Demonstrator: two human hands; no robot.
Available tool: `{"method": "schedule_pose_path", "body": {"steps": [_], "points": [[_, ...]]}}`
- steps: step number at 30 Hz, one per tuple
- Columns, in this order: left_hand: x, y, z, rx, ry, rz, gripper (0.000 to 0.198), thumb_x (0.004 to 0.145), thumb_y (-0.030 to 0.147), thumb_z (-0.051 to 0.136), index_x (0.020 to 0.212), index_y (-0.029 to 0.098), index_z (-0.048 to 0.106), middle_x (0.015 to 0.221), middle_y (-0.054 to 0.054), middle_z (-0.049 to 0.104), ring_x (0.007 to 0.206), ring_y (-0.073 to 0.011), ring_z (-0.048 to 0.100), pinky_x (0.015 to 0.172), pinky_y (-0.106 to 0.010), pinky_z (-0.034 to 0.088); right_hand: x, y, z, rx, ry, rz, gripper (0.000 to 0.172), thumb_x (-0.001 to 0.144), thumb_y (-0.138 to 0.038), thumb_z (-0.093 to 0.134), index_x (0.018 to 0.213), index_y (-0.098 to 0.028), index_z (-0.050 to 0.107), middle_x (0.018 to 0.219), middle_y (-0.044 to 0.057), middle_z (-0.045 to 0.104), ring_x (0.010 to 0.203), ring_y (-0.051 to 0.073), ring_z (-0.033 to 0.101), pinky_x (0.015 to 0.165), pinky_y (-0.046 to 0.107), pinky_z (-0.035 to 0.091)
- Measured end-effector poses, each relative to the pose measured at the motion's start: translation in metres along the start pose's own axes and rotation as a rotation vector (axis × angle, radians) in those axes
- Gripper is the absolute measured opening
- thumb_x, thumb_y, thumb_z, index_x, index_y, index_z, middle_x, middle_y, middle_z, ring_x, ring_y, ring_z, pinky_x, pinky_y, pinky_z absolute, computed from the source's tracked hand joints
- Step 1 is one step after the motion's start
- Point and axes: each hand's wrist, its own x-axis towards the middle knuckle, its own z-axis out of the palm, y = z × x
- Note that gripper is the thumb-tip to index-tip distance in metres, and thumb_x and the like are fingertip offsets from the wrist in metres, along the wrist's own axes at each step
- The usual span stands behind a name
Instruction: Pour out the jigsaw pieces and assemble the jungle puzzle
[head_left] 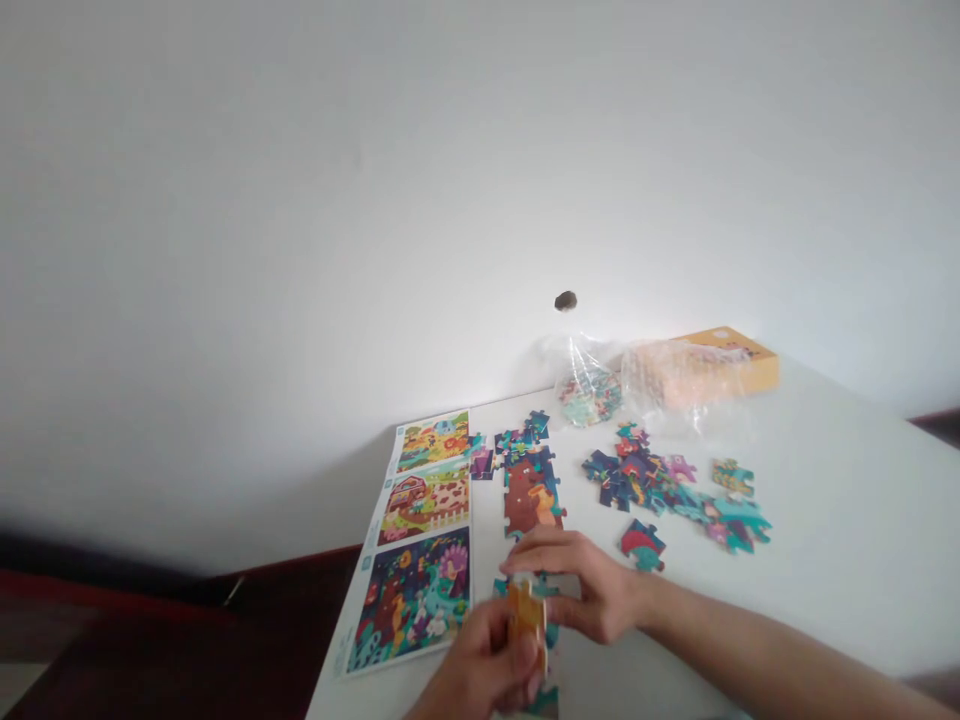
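Observation:
My left hand [491,660] is closed around a yellow-orange jigsaw puzzle piece [528,608], held up on edge between thumb and fingers. Just above it, my right hand [592,585] reaches in from the right with fingers stretched out and the thumb apart, beside that piece. Its fingertips rest at the lower end of a joined strip of puzzle [530,490] showing a brown bear and an orange animal. More teal pieces lie partly hidden under both hands. A red and teal piece [642,546] lies near my right wrist.
A reference sheet [415,595] with three printed pictures lies left of the strip. Loose pieces [637,480] are heaped on the right. Behind them are a clear bag of pieces [589,397], crumpled plastic [690,385] and a yellow box [761,372] against the wall.

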Motion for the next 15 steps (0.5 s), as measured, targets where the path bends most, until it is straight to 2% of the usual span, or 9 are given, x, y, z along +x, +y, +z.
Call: {"method": "schedule_pose_path", "body": {"steps": [1, 2, 5, 8, 10, 12, 13, 14, 15], "points": [[0.017, 0.009, -0.005, -0.127, 0.015, 0.103, 0.051, 0.071, 0.060, 0.080, 0.085, 0.015, 0.061, 0.064, 0.000, 0.057, 0.043, -0.0033, 0.035, 0.041, -0.018, 0.023, -0.001, 0.001, 0.000, 0.032, 0.044, 0.025, 0.041, 0.092, -0.025, 0.059, 0.133, -0.021, 0.058, 0.120, 0.013, 0.066, 0.106, 0.022, 0.062, 0.090, 0.037, 0.049], [0.033, 0.020, -0.009, -0.205, -0.055, 0.135, 0.052, 0.065, 0.055, 0.086, 0.078, 0.014, 0.057, 0.060, 0.002, 0.054, 0.041, -0.0010, 0.029, 0.041, -0.018, 0.017, -0.002, 0.004, 0.000, 0.052, 0.094, 0.063, 0.038, 0.094, -0.029, 0.059, 0.131, -0.022, 0.060, 0.120, 0.013, 0.066, 0.102, 0.021, 0.063, 0.087, 0.035, 0.050], [0.069, 0.049, -0.017, -0.255, -0.279, 0.108, 0.046, 0.071, 0.050, 0.083, 0.073, 0.013, 0.056, 0.056, 0.004, 0.047, 0.038, 0.0003, 0.021, 0.038, -0.019, 0.010, -0.003, 0.018, -0.006, 0.099, 0.236, 0.199, 0.035, 0.090, -0.042, 0.068, 0.118, -0.022, 0.063, 0.116, 0.011, 0.065, 0.095, 0.019, 0.062, 0.075, 0.031, 0.049], [0.081, 0.066, -0.021, -0.253, -0.295, 0.078, 0.047, 0.075, 0.056, 0.078, 0.077, 0.014, 0.056, 0.062, 0.004, 0.050, 0.038, -0.0001, 0.021, 0.038, -0.018, 0.009, -0.001, 0.031, -0.009, 0.201, 0.327, 0.304, 0.027, 0.087, -0.045, 0.071, 0.096, -0.020, 0.064, 0.098, 0.008, 0.069, 0.085, 0.018, 0.064, 0.072, 0.030, 0.050], [0.073, 0.066, -0.020, -0.164, -0.147, 0.151, 0.047, 0.083, 0.061, 0.066, 0.080, 0.015, 0.057, 0.069, 0.000, 0.056, 0.041, -0.0027, 0.029, 0.038, -0.018, 0.014, 0.001, 0.036, -0.007, 0.310, 0.360, 0.418, 0.030, 0.088, -0.049, 0.069, 0.089, -0.020, 0.062, 0.081, 0.004, 0.069, 0.070, 0.017, 0.064, 0.066, 0.031, 0.050], [0.056, 0.057, -0.019, 0.045, 0.116, 0.346, 0.039, 0.091, 0.055, 0.057, 0.089, 0.016, 0.061, 0.079, -0.003, 0.061, 0.049, -0.0065, 0.042, 0.041, -0.018, 0.025, 0.001, 0.039, -0.004, 0.366, 0.403, 0.550, 0.037, 0.085, -0.054, 0.070, 0.088, -0.019, 0.061, 0.070, 0.002, 0.067, 0.061, 0.016, 0.062, 0.062, 0.030, 0.050], [0.045, 0.049, -0.019, 0.209, 0.247, 0.460, 0.033, 0.094, 0.049, 0.055, 0.092, 0.017, 0.064, 0.082, -0.004, 0.063, 0.057, -0.0100, 0.050, 0.047, -0.020, 0.037, 0.001, 0.040, -0.003, 0.362, 0.425, 0.602, 0.040, 0.082, -0.057, 0.072, 0.087, -0.018, 0.062, 0.067, 0.001, 0.066, 0.059, 0.016, 0.061, 0.060, 0.029, 0.049], [0.033, 0.039, -0.019, 0.407, 0.340, 0.565, 0.027, 0.095, 0.042, 0.055, 0.096, 0.018, 0.066, 0.088, -0.006, 0.066, 0.072, -0.0147, 0.060, 0.062, -0.025, 0.049, 0.001, 0.041, -0.003, 0.347, 0.442, 0.640, 0.042, 0.081, -0.058, 0.073, 0.087, -0.017, 0.063, 0.065, 0.001, 0.065, 0.058, 0.015, 0.059, 0.059, 0.028, 0.048], [0.021, 0.028, -0.020, 0.608, 0.406, 0.668, 0.022, 0.095, 0.037, 0.054, 0.097, 0.019, 0.068, 0.095, -0.008, 0.068, 0.085, -0.0189, 0.064, 0.075, -0.031, 0.053, 0.001, 0.041, -0.003, 0.335, 0.446, 0.664, 0.045, 0.080, -0.059, 0.073, 0.088, -0.016, 0.065, 0.065, 0.001, 0.064, 0.057, 0.014, 0.057, 0.058, 0.027, 0.046]]}}
